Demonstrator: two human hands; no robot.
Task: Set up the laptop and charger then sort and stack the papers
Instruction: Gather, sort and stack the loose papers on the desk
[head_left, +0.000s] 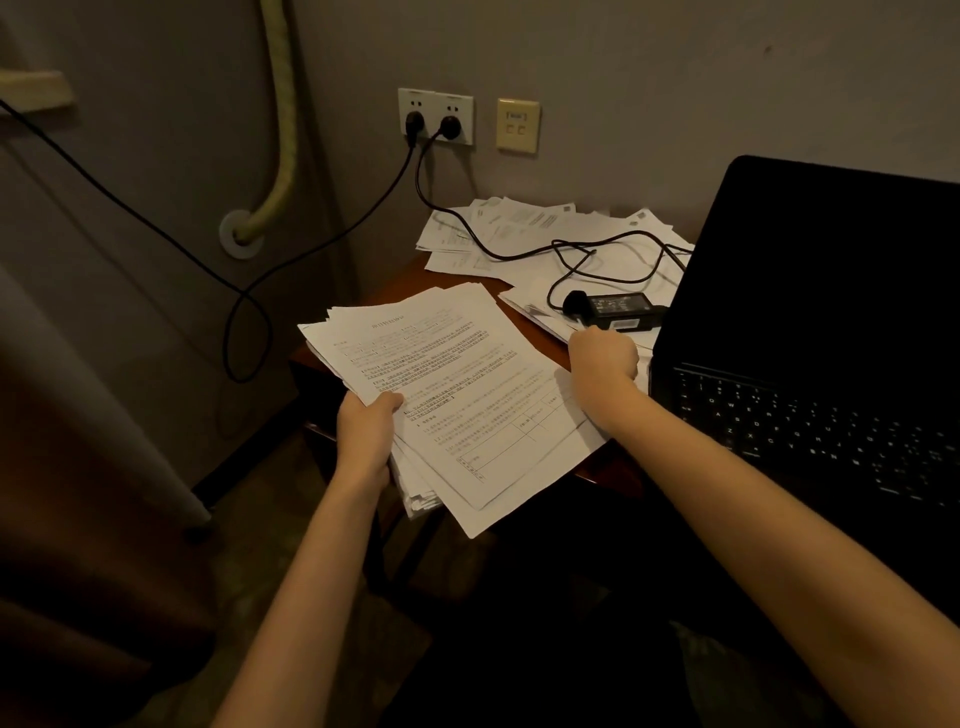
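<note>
My left hand (366, 434) grips the left edge of a thick stack of printed papers (457, 395), thumb on top; the stack overhangs the table's front corner. My right hand (602, 361) is curled at the stack's right edge, beside loose sheets; whether it pinches a sheet is hidden. An open black laptop (810, 374) with a dark screen stands at the right. The black charger brick (621, 306) lies on scattered papers (519, 228) just beyond my right hand, its cable (467, 228) running to a wall socket (449, 124).
The dark wooden table (415, 283) sits in a room corner. A second black cord (249, 312) hangs from the other socket and loops down at the left. A padded pipe (283, 135) enters the wall. A curtain (78, 364) hangs at the left.
</note>
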